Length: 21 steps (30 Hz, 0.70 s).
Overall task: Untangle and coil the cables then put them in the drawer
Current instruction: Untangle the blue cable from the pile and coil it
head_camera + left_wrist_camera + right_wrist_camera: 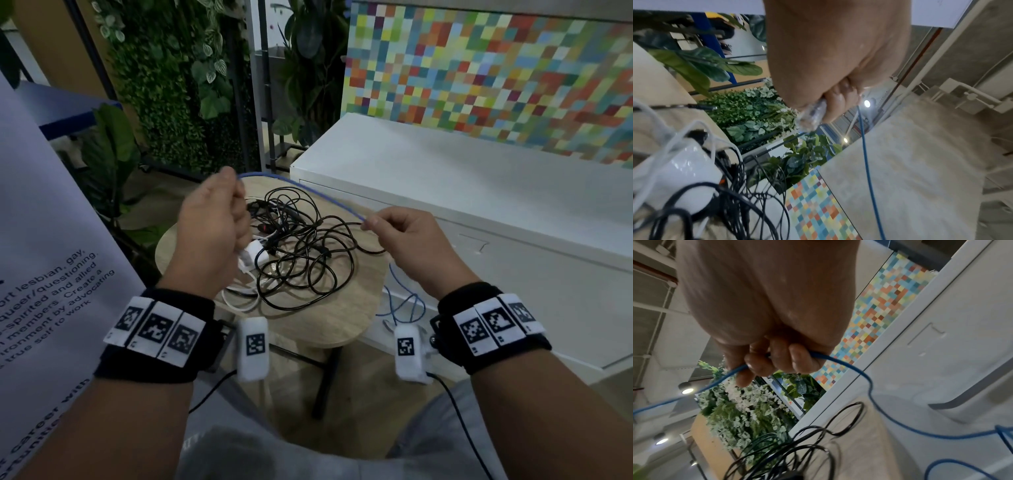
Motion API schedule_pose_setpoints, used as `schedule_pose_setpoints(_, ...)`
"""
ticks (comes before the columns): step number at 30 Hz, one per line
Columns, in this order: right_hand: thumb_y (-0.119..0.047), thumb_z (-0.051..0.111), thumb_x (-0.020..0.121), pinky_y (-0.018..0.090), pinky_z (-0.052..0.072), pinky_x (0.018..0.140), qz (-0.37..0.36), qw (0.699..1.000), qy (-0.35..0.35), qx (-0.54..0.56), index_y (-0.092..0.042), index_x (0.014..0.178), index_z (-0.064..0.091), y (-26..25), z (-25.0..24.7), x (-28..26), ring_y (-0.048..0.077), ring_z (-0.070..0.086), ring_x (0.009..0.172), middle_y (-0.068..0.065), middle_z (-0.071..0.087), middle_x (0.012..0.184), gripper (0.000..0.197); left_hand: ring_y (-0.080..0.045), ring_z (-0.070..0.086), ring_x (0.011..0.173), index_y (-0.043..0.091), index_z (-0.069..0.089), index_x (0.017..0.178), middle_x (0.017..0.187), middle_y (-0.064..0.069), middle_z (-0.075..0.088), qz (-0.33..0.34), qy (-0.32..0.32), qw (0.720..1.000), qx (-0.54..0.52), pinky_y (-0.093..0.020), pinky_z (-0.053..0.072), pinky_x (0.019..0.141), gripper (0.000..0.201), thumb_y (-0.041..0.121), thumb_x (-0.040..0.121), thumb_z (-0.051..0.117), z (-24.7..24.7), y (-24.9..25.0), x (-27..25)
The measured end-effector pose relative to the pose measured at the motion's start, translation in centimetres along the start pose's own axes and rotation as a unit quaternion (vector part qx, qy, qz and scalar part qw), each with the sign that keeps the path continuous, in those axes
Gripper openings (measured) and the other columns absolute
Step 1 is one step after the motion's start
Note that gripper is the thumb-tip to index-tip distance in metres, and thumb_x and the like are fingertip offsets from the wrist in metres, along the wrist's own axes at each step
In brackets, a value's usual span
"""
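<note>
Head view, nearest first: both wrists carry black bands with white square-coded markers, no readable words on them. The left hand (209,233) has its fingers (835,100) curled round the clear plug end of the blue cable (301,190), gripping it near the connector, which seems meant to anchor one end. The right hand (411,240) pinches the same cable further along, fingers (797,356) closed on it, so a span is drawn across between the two hands, above the pile. That looks like the start of measuring out a first loop for coiling. Past the right hand the blue cable drops off the worktop's edge and hangs in loose bends in front of the white cabinet (479,192).

Under the hands, on the round wooden worktop (342,318), lies the tangle of black cables (301,253), knotted together with a white adapter (255,255) and its white lead; these are untouched and not yet sorted. The drawer itself I cannot pick out with certainty; the cabinet front shows only closed panels.

To the left stands a pale banner (51,240) with partly legible print: "lesbian, gay", "queer/questioning", "-spirited and allied", "true self to work", "career". Behind are a plant wall (164,85) and a multicoloured checkered panel (496,68).
</note>
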State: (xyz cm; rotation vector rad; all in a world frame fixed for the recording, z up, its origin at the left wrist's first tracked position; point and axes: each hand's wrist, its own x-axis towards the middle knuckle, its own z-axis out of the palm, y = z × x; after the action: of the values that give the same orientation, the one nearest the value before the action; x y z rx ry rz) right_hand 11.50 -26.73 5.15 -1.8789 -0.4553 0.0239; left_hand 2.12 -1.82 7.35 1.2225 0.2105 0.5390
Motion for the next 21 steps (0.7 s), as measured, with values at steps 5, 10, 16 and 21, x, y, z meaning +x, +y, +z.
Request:
schedule_pose_setpoints(5,-0.033,0.065,0.1,0.015,0.036,0.049,0.026,0.999,-0.021,0.015,-0.019,0.091,0.081,0.9,-1.0,-0.3,0.008,0.039,0.051,-0.004,0.047,0.057,0.023,-0.009,0.021,0.043,0.019,0.049,0.082,0.053,0.008,0.034,-0.006,0.045,0.998,0.033,-0.023,0.015,0.04,0.035,0.031,0.113,0.038,-1.3,-0.1,0.7)
schedule_pose_setpoints(10,-0.019,0.066,0.1,0.024,0.043,0.053,0.012,0.992,-0.117,-0.049,-0.02,0.115,0.073,0.3,1.3,-0.1,0.003,0.048,0.048,-0.003,0.064,0.061,0.017,-0.008,0.024,0.042,0.014,0.053,0.087,0.055,0.005,0.039,-0.041,-0.028,0.998,0.047,-0.019,0.019,0.039,0.031,0.022,0.113,0.037,1.1,-1.8,-0.8)
schedule_pose_setpoints(16,-0.003,0.053,0.104,0.031,0.049,0.047,0.063,0.992,-0.052,0.095,-0.024,0.135,0.056,-0.1,3.4,-0.1,0.018,0.049,0.045,0.006,0.071,0.077,0.037,-0.007,0.014,0.038,0.014,0.058,0.089,0.054,0.004,0.021,-0.144,-0.117,0.983,-0.006,-0.019,0.01,0.038,0.036,0.032,0.112,0.036,2.3,-2.2,-2.2)
schedule_pose_setpoints(21,-0.018,0.053,0.106,0.022,0.032,0.042,0.046,0.994,-0.068,0.073,-0.024,0.108,0.073,0.5,3.5,-0.4,0.009,0.037,0.043,0.004,0.063,0.071,0.021,-0.005,0.014,0.037,0.019,0.058,0.086,0.052,0.008,0.021,-0.165,-0.136,0.971,-0.105,-0.025,0.005,0.04,0.036,0.036,0.11,0.038,1.8,-1.8,-2.4)
